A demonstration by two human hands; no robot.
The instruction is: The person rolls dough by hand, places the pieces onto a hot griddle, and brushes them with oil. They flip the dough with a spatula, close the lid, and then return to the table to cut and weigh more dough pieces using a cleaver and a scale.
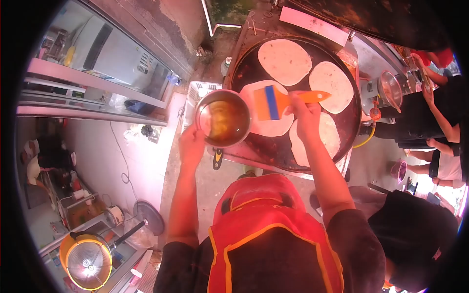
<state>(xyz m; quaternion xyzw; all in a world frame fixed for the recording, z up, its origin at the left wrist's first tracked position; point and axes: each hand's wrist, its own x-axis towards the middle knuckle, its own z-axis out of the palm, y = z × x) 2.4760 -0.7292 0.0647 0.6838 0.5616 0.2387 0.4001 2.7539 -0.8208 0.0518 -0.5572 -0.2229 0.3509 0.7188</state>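
My left hand (192, 142) grips the rim of a round metal bowl (201, 119) with golden-brown liquid inside, beside the griddle's left edge. A black handle with yellow edging (217, 159) shows just below the bowl; whether it belongs to the bowl, I cannot tell. My right hand (306, 116) is closed around the orange handle of a wide flat brush (286, 101), which has a blue band. The bristles are above a pale flatbread (273, 128), partly covering it; contact is unclear. Several flatbreads, including one at the back (285, 62), lie on the large round griddle (349, 128).
A white plastic basket (198, 89) stands left of the griddle. A dark round lid (386, 17) overhangs the back right. A yellow gas hose (365, 139) runs along the right side, where other people stand. A yellow-rimmed lamp (87, 263) is at lower left.
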